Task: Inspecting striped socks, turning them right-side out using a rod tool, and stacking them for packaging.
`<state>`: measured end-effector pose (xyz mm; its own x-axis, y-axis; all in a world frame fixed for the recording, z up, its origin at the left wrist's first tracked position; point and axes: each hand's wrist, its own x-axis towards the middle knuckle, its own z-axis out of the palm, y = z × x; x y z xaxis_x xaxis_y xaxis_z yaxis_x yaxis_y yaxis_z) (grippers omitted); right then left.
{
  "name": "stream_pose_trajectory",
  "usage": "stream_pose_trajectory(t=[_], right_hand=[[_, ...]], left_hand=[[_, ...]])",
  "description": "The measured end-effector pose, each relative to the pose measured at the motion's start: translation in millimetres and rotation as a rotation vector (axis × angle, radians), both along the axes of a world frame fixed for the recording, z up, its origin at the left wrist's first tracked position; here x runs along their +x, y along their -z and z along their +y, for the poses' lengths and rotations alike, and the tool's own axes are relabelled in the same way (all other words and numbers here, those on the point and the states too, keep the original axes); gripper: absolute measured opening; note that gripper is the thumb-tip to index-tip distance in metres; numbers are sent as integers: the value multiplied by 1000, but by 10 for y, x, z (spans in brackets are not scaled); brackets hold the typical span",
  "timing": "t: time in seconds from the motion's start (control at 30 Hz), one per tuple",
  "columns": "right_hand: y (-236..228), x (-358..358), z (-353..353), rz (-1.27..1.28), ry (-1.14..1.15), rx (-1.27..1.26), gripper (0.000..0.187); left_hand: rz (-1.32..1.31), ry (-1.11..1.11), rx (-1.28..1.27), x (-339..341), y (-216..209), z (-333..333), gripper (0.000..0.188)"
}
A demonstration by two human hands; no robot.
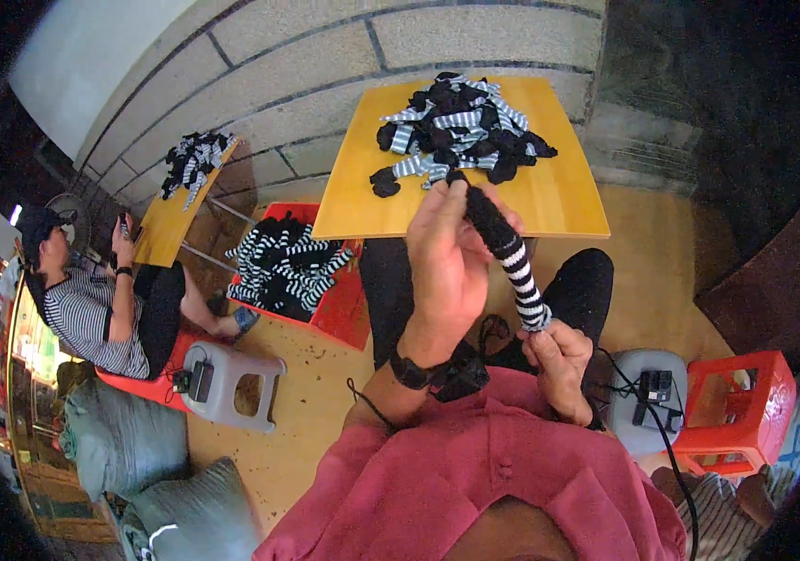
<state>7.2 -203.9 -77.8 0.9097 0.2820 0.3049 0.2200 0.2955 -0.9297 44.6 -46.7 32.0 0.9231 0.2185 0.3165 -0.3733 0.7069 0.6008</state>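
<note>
Holds a striped knit tube [517, 266] lengthwise, pinched at the black end by the left hand [445, 245] and at the pale end by the right hand [565, 365], near a yellow table [353, 208]. Appears to be straightening it, though hard to tell from here; likely calls next for a steady pull. At left, displays a red crate [348, 307] full of similar tubes [286, 266].

The left hand [447, 245] pinches a striped knit piece [518, 266] by its black end, the right hand [564, 360] gripping the opposite end. From the wearer, a yellow table [353, 208] bearing a knit pile [461, 120] stands at 12 o'clock, a red crate [349, 313] at 10.
</note>
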Motion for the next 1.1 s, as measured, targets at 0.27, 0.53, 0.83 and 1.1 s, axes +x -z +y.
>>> stream_pose_trajectory(t=[0.27,0.53,0.83,1.1], right_hand=[[17,70,-23,-134,62,41,27],[-64,-21,-38,154,-191,155,30],[-66,-80,9,73,-56,32,28],[-142,-89,-70,436,-431,347,28]], left_hand=[[84,133,-70,-12,241,-140,25],[-163,341,-75,-69,100,-80,30],[-35,-265,121,-58,180,-163,12],[-7,-170,58,-78,244,-241,20]])
